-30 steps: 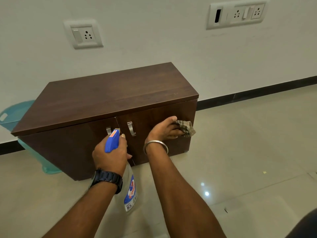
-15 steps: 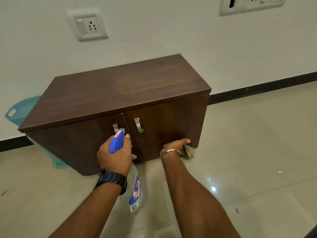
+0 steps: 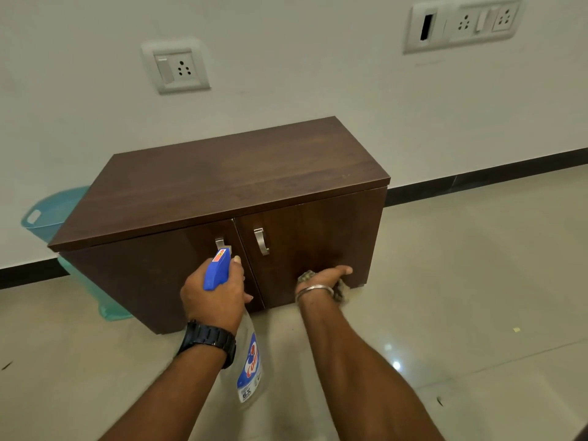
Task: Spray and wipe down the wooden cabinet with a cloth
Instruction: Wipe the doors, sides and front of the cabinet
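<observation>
A low dark wooden cabinet (image 3: 222,183) with two doors and metal handles stands on the floor against the wall. My left hand (image 3: 213,297) grips a clear spray bottle (image 3: 249,364) with a blue trigger head, held in front of the left door. My right hand (image 3: 324,280) presses a small checked cloth (image 3: 339,292) against the bottom of the right door, near its lower right corner. The hand hides most of the cloth.
A teal plastic basket (image 3: 47,214) sits behind the cabinet's left end. The wall carries a socket plate (image 3: 175,68) above the cabinet and a wider switch panel (image 3: 461,23) at upper right. Glossy floor tiles (image 3: 477,281) spread to the right.
My right hand slid the cloth down the right door from mid height to its bottom edge. The left hand with the bottle stayed roughly in place.
</observation>
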